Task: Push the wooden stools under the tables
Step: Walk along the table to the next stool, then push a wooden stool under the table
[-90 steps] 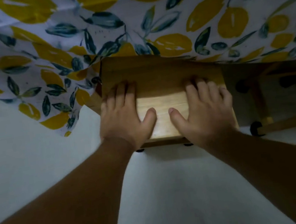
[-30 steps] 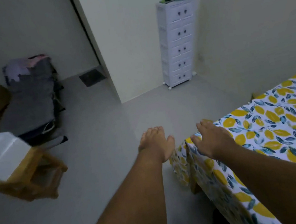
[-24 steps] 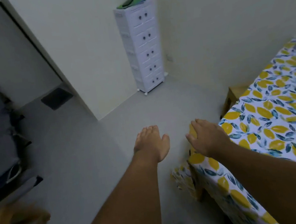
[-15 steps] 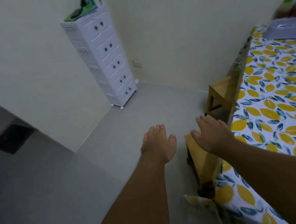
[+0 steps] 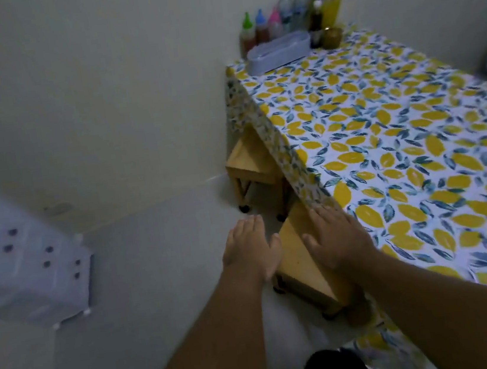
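Note:
A table covered by a lemon-print cloth [image 5: 401, 145] fills the right side. Two wooden stools stand along its left edge. The near stool [image 5: 304, 269] sits partly under the hanging cloth, just below my hands. The far stool [image 5: 248, 160] stands by the wall, half under the cloth. My left hand [image 5: 252, 249] hovers flat with fingers apart over the floor, left of the near stool. My right hand [image 5: 334, 239] is spread above the near stool at the cloth's edge. Neither hand holds anything.
Several bottles [image 5: 290, 12], a grey lidded box [image 5: 279, 51] and a small jar [image 5: 332, 37] stand at the table's far end by the wall. A white drawer tower [image 5: 26, 262] is at the left. Grey floor [image 5: 153, 258] lies between it and the stools.
My view has swung right from the room to the table's long side. My hands left the stool they pressed three seconds ago and now hover empty.

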